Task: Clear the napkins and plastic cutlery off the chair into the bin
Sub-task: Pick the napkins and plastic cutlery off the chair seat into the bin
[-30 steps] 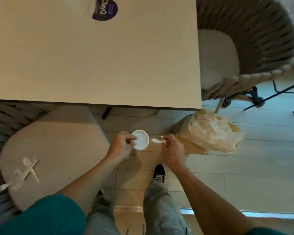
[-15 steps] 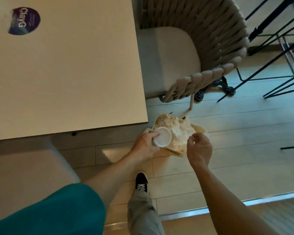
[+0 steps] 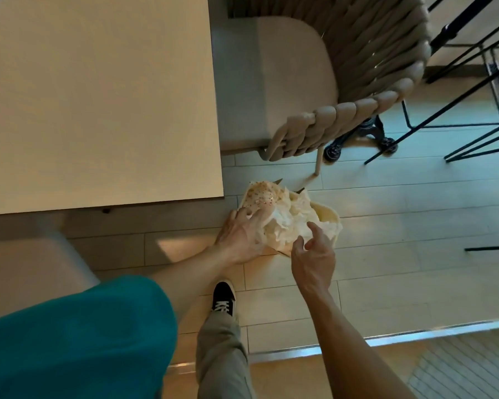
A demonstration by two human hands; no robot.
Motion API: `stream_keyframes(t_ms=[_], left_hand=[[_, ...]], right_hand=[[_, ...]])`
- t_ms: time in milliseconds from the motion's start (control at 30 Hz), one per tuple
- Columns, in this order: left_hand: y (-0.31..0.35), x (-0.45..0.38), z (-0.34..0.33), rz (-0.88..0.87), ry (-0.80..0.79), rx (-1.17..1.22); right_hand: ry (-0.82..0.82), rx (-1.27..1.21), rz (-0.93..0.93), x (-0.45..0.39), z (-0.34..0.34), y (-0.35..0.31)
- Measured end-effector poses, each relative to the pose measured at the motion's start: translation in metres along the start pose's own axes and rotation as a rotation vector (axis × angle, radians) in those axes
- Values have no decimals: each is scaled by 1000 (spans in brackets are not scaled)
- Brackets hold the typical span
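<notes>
The beige bin [image 3: 330, 216] stands on the floor just past the table corner, heaped with crumpled white napkins [image 3: 285, 217] and speckled paper. My left hand [image 3: 242, 237] lies palm down at the bin's left rim, fingers spread over the paper, holding nothing. My right hand [image 3: 314, 254] hovers at the bin's near edge with its fingers apart and empty. Only a bare corner of the near chair's cushion [image 3: 26, 272] shows at lower left. No cutlery is in view.
The pale table [image 3: 98, 96] fills the upper left. A second woven-rope chair [image 3: 285, 76] stands beyond the bin. Black metal legs [image 3: 458, 90] cross the upper right. My shoe [image 3: 224, 298] is on the tiles near a metal floor strip [image 3: 386, 338].
The small white cup is gone from my left hand, which now rests spread on the bin. The plastic piece left my right hand earlier. My view swung right, away from the near chair.
</notes>
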State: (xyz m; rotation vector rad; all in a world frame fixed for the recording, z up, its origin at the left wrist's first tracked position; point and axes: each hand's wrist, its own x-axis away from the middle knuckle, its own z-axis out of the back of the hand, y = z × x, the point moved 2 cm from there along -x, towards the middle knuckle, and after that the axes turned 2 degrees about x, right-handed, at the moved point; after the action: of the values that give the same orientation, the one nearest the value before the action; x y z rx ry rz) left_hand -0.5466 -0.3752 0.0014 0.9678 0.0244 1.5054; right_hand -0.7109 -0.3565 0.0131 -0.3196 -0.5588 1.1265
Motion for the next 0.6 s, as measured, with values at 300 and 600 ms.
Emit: stream_keyframes(t_ms=[300, 600], left_hand=[[-43, 48, 13, 42, 92, 134], [-147, 137, 42, 180, 202, 186]], right_hand=[[-83, 6, 209, 59, -20, -41], [-498, 126, 348, 136, -75, -112]])
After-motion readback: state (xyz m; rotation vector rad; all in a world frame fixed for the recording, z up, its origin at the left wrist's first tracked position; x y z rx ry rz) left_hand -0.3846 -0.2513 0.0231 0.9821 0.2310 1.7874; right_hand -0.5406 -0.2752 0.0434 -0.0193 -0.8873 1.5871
